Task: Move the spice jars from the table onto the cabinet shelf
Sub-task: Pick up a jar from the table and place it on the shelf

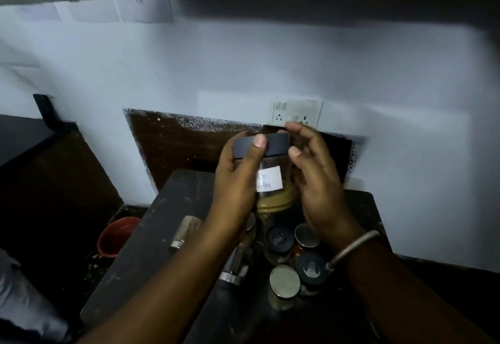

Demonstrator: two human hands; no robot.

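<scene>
A clear glass spice jar (pixel 270 181) with a dark round lid, a white handwritten label and yellow-brown powder at its bottom is held up above the dark, scuffed tabletop (pixel 151 235). The left hand (pixel 238 178) has its grip closed around the jar, thumb pressed on the lid. The right hand (pixel 313 176) cups the other side, fingers loosely curled; contact is unclear. More jars (pixel 284 281), metal- and dark-capped, stand below. Behind: white wall, socket plate (pixel 296 113).
</scene>
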